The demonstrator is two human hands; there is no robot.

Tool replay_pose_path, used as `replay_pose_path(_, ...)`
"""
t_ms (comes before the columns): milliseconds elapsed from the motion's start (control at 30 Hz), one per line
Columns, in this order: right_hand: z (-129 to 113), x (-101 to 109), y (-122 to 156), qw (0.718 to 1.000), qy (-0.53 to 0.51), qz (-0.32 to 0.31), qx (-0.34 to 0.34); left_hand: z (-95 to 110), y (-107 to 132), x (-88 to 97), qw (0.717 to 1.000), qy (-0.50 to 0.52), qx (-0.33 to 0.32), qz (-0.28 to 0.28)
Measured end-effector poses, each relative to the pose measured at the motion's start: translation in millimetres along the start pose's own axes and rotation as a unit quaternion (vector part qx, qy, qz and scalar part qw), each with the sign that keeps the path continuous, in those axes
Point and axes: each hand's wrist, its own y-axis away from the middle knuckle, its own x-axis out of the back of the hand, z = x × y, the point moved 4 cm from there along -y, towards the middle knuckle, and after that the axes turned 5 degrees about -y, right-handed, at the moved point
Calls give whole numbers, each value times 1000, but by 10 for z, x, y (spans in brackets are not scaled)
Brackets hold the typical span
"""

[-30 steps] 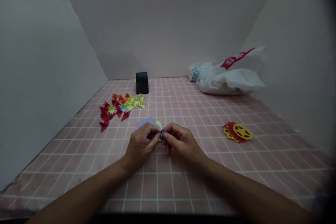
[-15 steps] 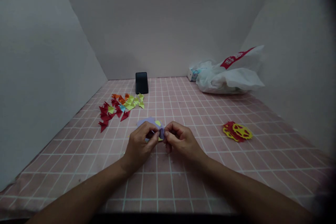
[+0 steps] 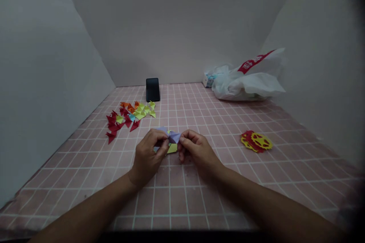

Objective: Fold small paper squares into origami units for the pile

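Observation:
Between my two hands is a small folded piece of purple origami paper (image 3: 174,137), held above the table. My left hand (image 3: 149,152) pinches its left end between thumb and fingers. On the other side, my right hand (image 3: 198,150) grips the right end with thumb and forefinger. Under and behind the hands lie loose paper sheets, a yellow sheet (image 3: 172,148) and a purple sheet (image 3: 161,129), partly hidden by my fingers.
Several folded paper cranes (image 3: 125,117) in red, orange, yellow and blue lie at the left. A black phone (image 3: 153,89) leans behind them. Red and yellow cut-out discs (image 3: 261,141) are at the right. A white plastic bag (image 3: 248,85) and a small box (image 3: 208,79) stand at the back right.
The purple paper was bunched up small between my fingertips and now shows wider and spread between my hands. My hands have moved slightly apart.

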Motion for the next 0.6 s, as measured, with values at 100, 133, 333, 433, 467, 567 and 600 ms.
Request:
replay_pose_path(100, -16, -1, 17, 1000, 4, -1, 10, 50, -27, 1, 999, -33, -42, 4)
replay_pose_path(133, -17, 4, 19, 1000, 9, 1, 9, 69, -32, 0, 998, -37, -56, 4)
replay_pose_path(333, -18, 47, 8, 996, 80, 30, 4, 64, -5, -7, 1000, 0, -26, -11)
replay_pose_path(433, -20, 51, 14, 997, 71, 36, -14, -53, 23, -36, 993, 76, 91, -26)
replay_pose_path(467, -20, 46, 18, 997, 67, 34, -20, -94, 32, -55, 984, 113, 136, -34)
replay_pose_path(567, -25, 25, 36, 997, 69, 23, -28, -186, 44, -123, 937, 225, 262, -59)
replay_pose_path(600, -26, 17, 42, 997, 73, 20, -27, -203, 42, -141, 920, 254, 291, -64)
